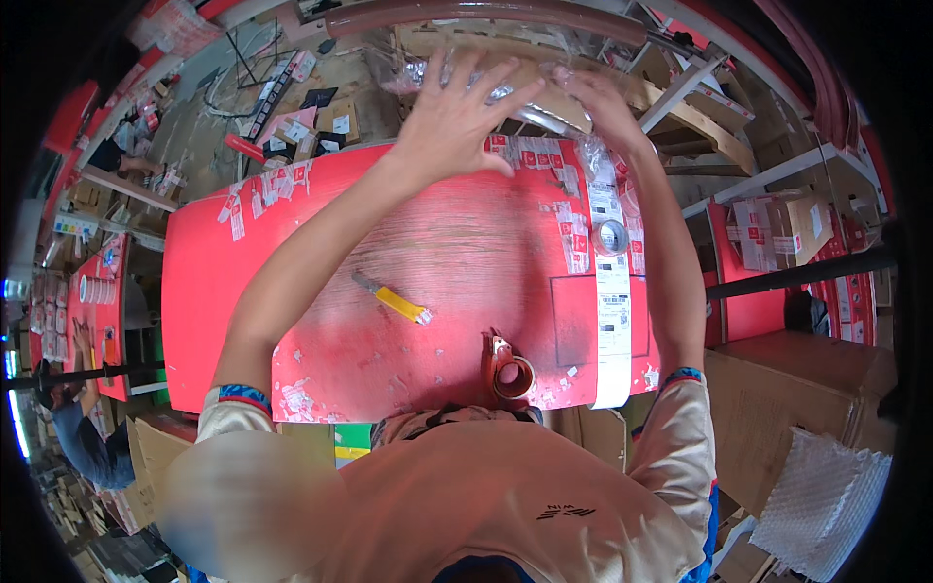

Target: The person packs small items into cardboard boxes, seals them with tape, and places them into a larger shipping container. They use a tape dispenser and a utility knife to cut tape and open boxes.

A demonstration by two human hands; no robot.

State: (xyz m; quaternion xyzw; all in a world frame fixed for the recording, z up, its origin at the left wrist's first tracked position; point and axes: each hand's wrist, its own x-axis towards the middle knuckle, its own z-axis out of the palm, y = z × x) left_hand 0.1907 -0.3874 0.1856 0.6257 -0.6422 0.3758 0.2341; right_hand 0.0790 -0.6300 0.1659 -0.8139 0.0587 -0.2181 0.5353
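Note:
Both my arms reach over the far edge of a worn red worktable (219,291). My left hand (459,120), fingers spread, is over clear plastic wrapping and a cardboard piece (557,106); whether it grips anything cannot be told. My right hand (601,106) is at the right end of that cardboard, its fingers partly hidden by plastic. A yellow utility knife (397,302) lies on the table. Near the front edge stands a red tape dispenser (508,372). On the right, a strip of printed labels (614,350) runs down the table, with a tape roll (611,237) on it.
Pieces of printed tape (280,186) stick to the table's far and right edges. A horizontal roller (485,18) spans the far side. Large cardboard boxes (787,393) and bubble wrap (816,503) stand at right. Another person (87,437) works at a red table at far left.

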